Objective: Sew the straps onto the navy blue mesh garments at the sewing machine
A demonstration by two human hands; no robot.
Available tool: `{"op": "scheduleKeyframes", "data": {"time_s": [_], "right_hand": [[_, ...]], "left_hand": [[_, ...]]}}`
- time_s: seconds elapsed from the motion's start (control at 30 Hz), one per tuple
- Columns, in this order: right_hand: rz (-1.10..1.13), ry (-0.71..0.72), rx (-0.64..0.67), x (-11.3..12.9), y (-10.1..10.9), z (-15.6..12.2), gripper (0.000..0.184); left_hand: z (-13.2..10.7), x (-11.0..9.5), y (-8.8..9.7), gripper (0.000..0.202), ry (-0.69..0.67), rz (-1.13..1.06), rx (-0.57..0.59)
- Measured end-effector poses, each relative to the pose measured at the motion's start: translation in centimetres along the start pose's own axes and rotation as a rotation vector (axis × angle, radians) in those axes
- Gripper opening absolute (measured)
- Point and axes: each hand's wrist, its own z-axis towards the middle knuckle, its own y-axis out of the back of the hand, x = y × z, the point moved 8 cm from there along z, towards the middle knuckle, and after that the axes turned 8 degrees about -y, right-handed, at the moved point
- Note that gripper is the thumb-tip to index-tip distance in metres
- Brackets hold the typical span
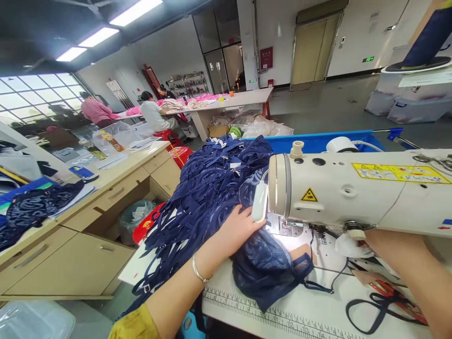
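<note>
My left hand [231,230] lies on a navy lace garment [264,268] beside the needle area of a cream sewing machine [353,188], fingers spread flat over the fabric. My right hand [303,254] reaches in from the right under the machine's arm; only fingertips show, tucked into the garment's edge near the presser foot. A big heap of navy straps and lace pieces [208,188] is piled left of the machine.
Red-handled scissors [391,292] and a black cord lie on the white table [300,315], with its printed ruler, at the right. A wooden drawer desk [88,226] stands to the left. People sit at a long far table [243,100].
</note>
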Motion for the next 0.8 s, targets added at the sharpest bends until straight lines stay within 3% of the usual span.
{"op": "scheduleKeyframes", "data": {"time_s": [0.1, 0.23, 0.53, 0.67, 0.8], "right_hand": [[0.052, -0.015, -0.083, -0.9, 1.2, 0.6, 0.062], [0.127, -0.084, -0.052, -1.6, 0.8, 1.1, 0.065], [0.114, -0.128, 0.017, -1.8, -0.1, 1.0, 0.057], [0.139, -0.137, 0.019, -2.7, -1.5, 0.8, 0.053], [0.195, -0.116, 0.075, -2.2, -1.7, 1.4, 0.049]], "left_hand": [[-1.0, -0.2, -0.1, 0.039, -0.105, 0.002, 0.062], [-1.9, 0.1, -0.3, 0.042, -0.167, 0.001, 0.103], [-2.3, -0.8, 1.0, 0.050, -0.087, -0.146, 0.036], [-1.9, -4.3, 3.5, 0.033, -0.024, -0.301, -0.086], [-2.0, -9.7, 4.3, 0.041, -0.183, -0.556, -0.052]]}}
